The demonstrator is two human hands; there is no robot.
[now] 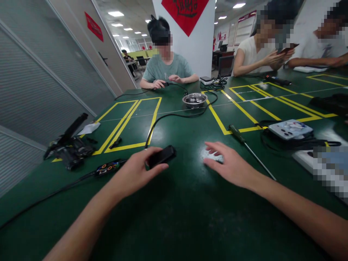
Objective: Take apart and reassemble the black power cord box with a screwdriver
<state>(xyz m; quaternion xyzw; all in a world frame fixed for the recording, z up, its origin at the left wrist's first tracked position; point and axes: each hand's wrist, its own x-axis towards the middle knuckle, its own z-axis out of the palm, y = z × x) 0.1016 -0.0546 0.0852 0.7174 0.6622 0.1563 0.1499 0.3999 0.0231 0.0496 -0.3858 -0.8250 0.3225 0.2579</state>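
Note:
My left hand [143,166] is closed around a black oblong block [163,156], thumb along its near side and fingers partly hidden behind it. A black cable [156,125] rises from behind this hand and curves over the table. Over the green tabletop [185,210], my right hand [228,163] is open, its fingers apart and slightly bent. Beneath those fingers shows a whitish speckled patch [213,156]; whether it is an object or glare I cannot tell. Right of that hand lies a long screwdriver [237,134] with a dark green handle.
A metal bowl [195,100] holding small parts stands ahead. Black gear [73,148] and a corded dark module [110,167] lie left. At right are a pale box [290,129] with straps and a white case [304,159]. Several people sit around; one opposite [167,69] handles a cable.

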